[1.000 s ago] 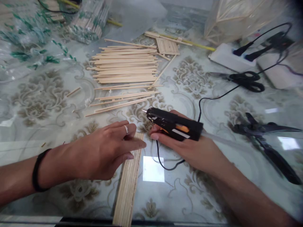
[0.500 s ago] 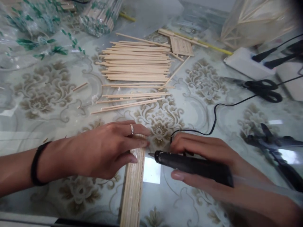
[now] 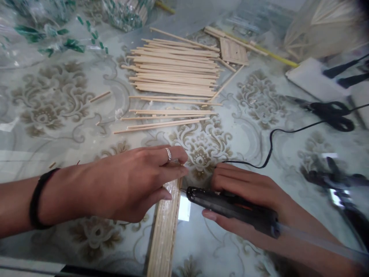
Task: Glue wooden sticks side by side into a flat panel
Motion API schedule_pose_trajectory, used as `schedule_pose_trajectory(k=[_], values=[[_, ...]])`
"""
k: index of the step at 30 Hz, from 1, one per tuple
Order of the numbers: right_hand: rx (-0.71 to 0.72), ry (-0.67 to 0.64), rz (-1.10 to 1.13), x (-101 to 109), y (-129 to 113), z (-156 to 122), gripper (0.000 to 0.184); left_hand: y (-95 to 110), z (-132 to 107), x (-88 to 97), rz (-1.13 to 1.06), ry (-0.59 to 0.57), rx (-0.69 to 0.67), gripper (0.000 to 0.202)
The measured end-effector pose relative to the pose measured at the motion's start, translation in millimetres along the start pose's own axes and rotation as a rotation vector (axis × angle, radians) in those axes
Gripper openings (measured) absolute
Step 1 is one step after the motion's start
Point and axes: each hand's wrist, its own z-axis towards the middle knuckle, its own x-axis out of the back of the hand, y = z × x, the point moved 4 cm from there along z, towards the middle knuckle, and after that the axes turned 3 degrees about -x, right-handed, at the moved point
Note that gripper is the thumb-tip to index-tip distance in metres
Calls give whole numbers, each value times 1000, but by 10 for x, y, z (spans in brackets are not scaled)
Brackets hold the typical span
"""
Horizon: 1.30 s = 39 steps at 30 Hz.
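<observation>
A left hand (image 3: 127,182), grasping, hides the far end of the ribbed, pale, glossy wooden strip (image 3: 164,238) at six o'clock; its near end is cut off. The right hand (image 3: 259,184) grips a black glue gun (image 3: 227,206) at five; nozzle contact I cannot make out.

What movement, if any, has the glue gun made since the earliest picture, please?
Yes: judged against the stick pile, the glue gun has moved away from it, towards the camera, its nozzle now beside the right edge of the wooden strip.
</observation>
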Motion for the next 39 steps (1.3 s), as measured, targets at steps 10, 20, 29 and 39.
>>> schedule_pose_trajectory(k=[10,20,29,39], values=[[26,-5,14,-10,-22,15,36,12,21,9,3,7,-18,20],[15,-1,8,1,-38,33,30,0,15,2,-2,4,-18,21],[0,29,-23,6,-16,39,38,17,-3,-16,14,-7,11,24],[-43,43,0,22,-43,36,37,24,-10,-10,9,-18,38,27]])
